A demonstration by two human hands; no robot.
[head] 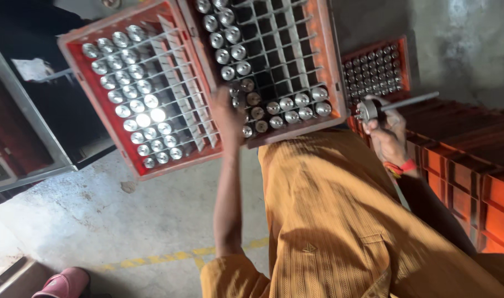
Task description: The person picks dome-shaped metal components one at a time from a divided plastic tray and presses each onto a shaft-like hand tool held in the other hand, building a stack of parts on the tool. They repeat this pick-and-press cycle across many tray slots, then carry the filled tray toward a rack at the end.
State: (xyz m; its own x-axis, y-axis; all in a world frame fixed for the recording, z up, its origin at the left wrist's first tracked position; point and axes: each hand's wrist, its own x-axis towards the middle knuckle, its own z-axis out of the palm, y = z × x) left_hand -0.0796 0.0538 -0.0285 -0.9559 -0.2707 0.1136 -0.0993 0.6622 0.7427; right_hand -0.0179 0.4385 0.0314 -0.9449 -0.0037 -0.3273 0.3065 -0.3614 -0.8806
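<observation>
My left hand reaches into the near corner of a red crate, fingers bent down among the metal cylinders standing in its grid; whether they grip one I cannot tell. My right hand is closed round a round metal part with a rod sticking out to the right. A second crate, half filled, lies alongside at left, and stacked orange crates rise at right above the concrete floor.

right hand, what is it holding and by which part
The right hand holds a round metal tool with a long thin rod, gripped at the round head end; the rod sticks out free. The left hand reaches into the red crate, hold unclear.
</observation>
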